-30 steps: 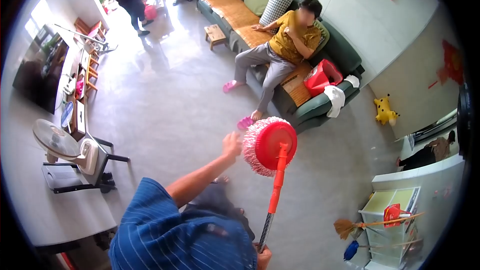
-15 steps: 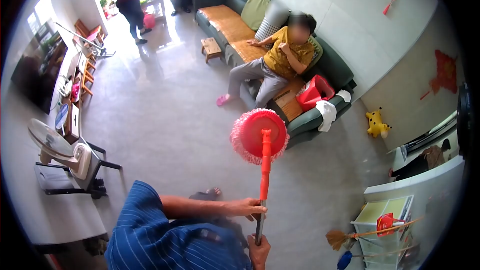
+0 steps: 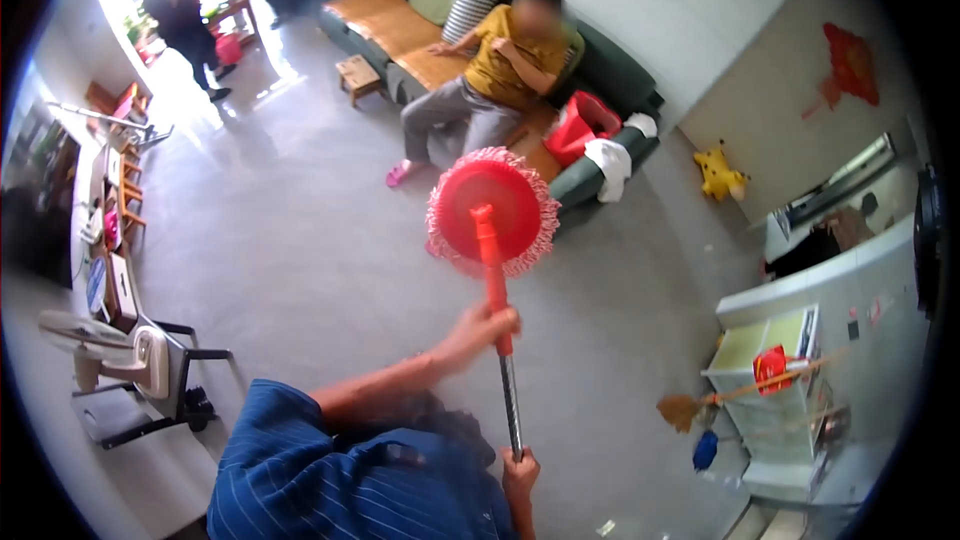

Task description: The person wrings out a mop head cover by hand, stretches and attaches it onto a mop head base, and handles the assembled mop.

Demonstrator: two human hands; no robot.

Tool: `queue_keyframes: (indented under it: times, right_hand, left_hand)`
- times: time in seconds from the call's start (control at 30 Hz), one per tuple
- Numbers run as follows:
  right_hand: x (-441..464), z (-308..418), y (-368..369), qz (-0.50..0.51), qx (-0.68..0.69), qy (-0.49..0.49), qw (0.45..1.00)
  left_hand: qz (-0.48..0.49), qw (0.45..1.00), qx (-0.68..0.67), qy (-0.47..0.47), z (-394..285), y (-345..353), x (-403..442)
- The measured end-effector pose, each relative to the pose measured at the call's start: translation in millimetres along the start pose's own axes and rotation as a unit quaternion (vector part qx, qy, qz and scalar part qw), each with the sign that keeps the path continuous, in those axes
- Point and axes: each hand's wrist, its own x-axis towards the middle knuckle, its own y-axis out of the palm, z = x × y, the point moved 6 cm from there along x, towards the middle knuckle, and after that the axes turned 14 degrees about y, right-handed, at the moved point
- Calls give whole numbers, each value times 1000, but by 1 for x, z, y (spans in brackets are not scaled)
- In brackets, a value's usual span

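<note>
A round mop head (image 3: 490, 212) with a red disc and pink-white fringe is raised in front of me, at the top of its pole (image 3: 511, 400). My left hand (image 3: 482, 332) is wrapped round the red upper sleeve of the pole, a little below the disc, and is slightly blurred. Lower down, my right hand (image 3: 520, 473) is closed round the metal part of the pole near its lower visible end.
A person (image 3: 505, 60) sits on the green sofa (image 3: 610, 65) beside a red bag (image 3: 578, 130). A small stool (image 3: 358, 76) stands before it. A fan (image 3: 140, 360) is at left; a shelf (image 3: 765, 340) with brooms is at right. Other people are farther back.
My left hand first reached the pole, then moved up it to the red sleeve. The mop head has shifted left and up. The camera view has turned somewhat.
</note>
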Motion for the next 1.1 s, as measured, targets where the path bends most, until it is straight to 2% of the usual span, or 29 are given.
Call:
queue_keyframes:
  times: [0.03,0.07,0.13,0.2,0.23,0.3,0.33,0.37,0.4,0.43,0.47,0.53,0.57,0.6,0.63,0.73,0.8,0.83,0.9,0.93,1.0,1.03,1.1]
  right_hand:
    - [-2,0,2,3,9,-2,1000]
    - [4,-3,10,6,19,-8,1000]
    - [20,-16,27,17,26,-24,999]
    - [27,-19,41,35,24,-44,998]
    - [26,-21,47,79,25,-15,996]
    - [13,11,42,167,29,41,985]
    - [13,10,45,187,36,0,982]
    - [17,10,52,208,44,-43,976]
    - [17,9,59,230,51,-86,968]
    - [13,10,61,207,52,-102,972]
    - [9,10,63,183,52,-118,975]
    - [7,-8,68,70,37,-199,977]
    - [5,-12,66,29,42,-189,981]
    - [-1,-10,63,-10,45,-179,983]
    - [-4,-10,59,-50,48,-170,983]
    - [-7,-23,61,-102,15,-182,978]
    - [-4,-31,63,-60,-38,-191,979]
    - [-6,-36,68,-39,-63,-193,978]
    - [-1,-30,71,50,12,-108,993]
    - [-1,-20,71,95,52,-65,992]
    - [-11,15,63,105,149,-41,982]
    - [-14,25,61,109,198,-31,974]
    - [-14,17,58,36,185,-34,981]
  left_hand:
    - [-75,997,-31,-10,1,-6,10]
    - [-110,993,-47,-22,-5,-4,14]
    - [-121,992,0,40,8,0,18]
    - [-141,989,1,34,9,6,16]
    - [-151,988,3,31,8,8,15]
    - [-82,994,-72,-15,10,17,15]
    - [-49,992,-109,-37,9,19,15]
    - [50,979,-192,-55,4,26,11]
    - [48,988,-147,-11,0,27,12]
    - [44,993,-103,33,-7,31,11]
    - [38,999,-2,4,-10,25,14]
    - [44,978,193,-69,-17,15,18]
    - [123,895,426,-52,-47,28,18]
    - [193,752,629,-30,-64,35,15]
    - [194,770,608,-14,-62,36,16]
    - [200,909,366,4,-25,26,28]
    - [233,948,218,-15,-1,19,36]
    - [254,952,169,-29,11,16,39]
    - [301,942,142,-45,30,3,45]
    - [321,934,147,-46,38,-8,48]
    - [363,909,206,-17,54,-36,57]
    - [376,892,250,15,58,-59,63]
    - [383,822,389,159,38,-88,82]
